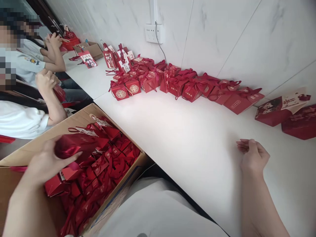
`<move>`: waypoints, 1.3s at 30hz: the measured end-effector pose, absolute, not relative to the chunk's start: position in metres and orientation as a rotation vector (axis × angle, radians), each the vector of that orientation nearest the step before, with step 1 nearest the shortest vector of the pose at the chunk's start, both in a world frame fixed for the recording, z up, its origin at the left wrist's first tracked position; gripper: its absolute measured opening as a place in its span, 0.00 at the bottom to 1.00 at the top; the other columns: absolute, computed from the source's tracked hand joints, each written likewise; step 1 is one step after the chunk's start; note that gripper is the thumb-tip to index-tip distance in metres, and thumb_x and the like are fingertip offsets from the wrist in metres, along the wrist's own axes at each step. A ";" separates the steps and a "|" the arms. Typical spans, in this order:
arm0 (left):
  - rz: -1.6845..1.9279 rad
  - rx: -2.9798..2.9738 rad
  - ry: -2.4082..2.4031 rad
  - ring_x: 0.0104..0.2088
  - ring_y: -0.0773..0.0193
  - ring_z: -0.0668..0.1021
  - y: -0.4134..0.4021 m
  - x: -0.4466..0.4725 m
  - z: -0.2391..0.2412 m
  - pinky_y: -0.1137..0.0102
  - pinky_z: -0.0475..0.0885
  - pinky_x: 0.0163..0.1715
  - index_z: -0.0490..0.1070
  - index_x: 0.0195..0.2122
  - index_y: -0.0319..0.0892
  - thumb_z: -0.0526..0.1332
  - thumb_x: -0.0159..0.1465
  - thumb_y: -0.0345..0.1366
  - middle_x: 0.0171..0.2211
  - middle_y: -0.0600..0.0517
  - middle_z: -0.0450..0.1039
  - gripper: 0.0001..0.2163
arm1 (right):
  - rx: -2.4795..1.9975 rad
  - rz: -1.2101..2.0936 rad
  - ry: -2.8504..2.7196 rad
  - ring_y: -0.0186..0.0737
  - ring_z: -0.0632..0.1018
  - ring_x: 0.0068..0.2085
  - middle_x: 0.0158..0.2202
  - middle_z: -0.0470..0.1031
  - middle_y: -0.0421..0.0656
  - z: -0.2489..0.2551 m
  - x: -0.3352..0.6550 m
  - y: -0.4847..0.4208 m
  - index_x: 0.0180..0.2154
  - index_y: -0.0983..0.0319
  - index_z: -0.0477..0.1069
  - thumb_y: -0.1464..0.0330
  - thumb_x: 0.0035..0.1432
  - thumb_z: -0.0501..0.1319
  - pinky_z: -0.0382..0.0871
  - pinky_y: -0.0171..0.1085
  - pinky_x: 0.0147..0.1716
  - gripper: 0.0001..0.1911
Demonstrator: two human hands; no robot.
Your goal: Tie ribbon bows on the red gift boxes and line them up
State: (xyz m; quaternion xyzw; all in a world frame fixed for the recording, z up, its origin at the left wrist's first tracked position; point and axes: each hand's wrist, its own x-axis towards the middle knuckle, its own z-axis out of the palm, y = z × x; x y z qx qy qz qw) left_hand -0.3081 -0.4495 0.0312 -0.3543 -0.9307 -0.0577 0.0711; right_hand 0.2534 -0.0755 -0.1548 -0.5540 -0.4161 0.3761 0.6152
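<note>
My left hand (44, 163) is closed around a dark red gift box (76, 144) with a ribbon. It holds this box over a large open cardboard box (58, 123) at the left. Many small red gift boxes (101, 164) with ribbons lie packed inside, a few with white tags. On the right, my right hand (255, 156) rests at the white table (182, 141), its fingers curled together, with nothing visible in them. Nearest to it are red boxes with printed figures (273, 110) at the right end of the row.
Along the wall stands a row of red ribboned gift boxes (177, 84). A socket (154, 34) with a grey cable is on the wall behind. Farther left are a small open carton (92, 49), a tagged box (88, 60) and other people at work, one person's hand (46, 80) near the carton's side.
</note>
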 end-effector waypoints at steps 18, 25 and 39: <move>-0.151 -1.655 -3.051 0.58 0.45 0.67 -0.342 -0.266 -0.145 0.57 0.66 0.54 0.51 0.64 0.37 0.63 0.52 0.53 0.60 0.37 0.59 0.43 | -1.266 0.871 -0.993 0.37 0.75 0.28 0.27 0.74 0.45 -0.148 0.250 -0.081 0.30 0.66 0.75 0.58 0.56 0.62 0.68 0.38 0.30 0.16; 0.005 -1.689 -2.902 0.54 0.45 0.71 -0.344 -0.271 -0.122 0.58 0.67 0.50 0.46 0.66 0.43 0.63 0.51 0.50 0.59 0.40 0.60 0.44 | -1.321 0.850 -0.993 0.38 0.75 0.28 0.27 0.74 0.45 -0.152 0.252 -0.079 0.30 0.65 0.75 0.59 0.56 0.61 0.69 0.40 0.31 0.15; -0.157 -1.649 -2.620 0.63 0.43 0.60 -0.348 -0.290 -0.143 0.46 0.50 0.61 0.59 0.61 0.44 0.56 0.60 0.45 0.60 0.40 0.61 0.27 | -1.343 0.840 -1.005 0.38 0.75 0.29 0.28 0.75 0.44 -0.153 0.251 -0.080 0.30 0.63 0.75 0.58 0.55 0.61 0.70 0.40 0.31 0.14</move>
